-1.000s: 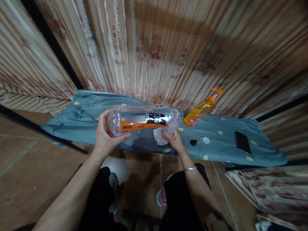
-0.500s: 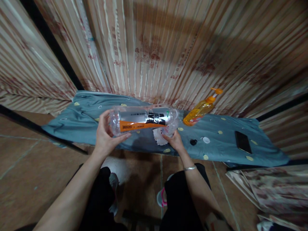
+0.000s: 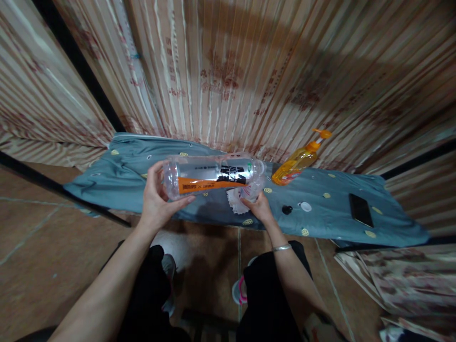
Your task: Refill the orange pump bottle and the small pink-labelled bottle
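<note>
Left hand cupped around horizontal bottle base, fingers curled.

Dim, warm indoor light, reddish-brown cast overall. Source seems above and behind the wearer: a broad soft shadow falls across the striped curtain at the top, and another pools on the blue cloth under the clear bottle. Faint sheen on the bottle's plastic, no hard glare. Orange pump bottle is the brightest colour in view. Strong wide-angle bending: curtain stripes fan outward, black frame bars curve near the borders. Corners soft and smeared; centre moderately sharp, label print unreadable. Lower foreground nearly black, detail lost. Grainy throughout.
</note>
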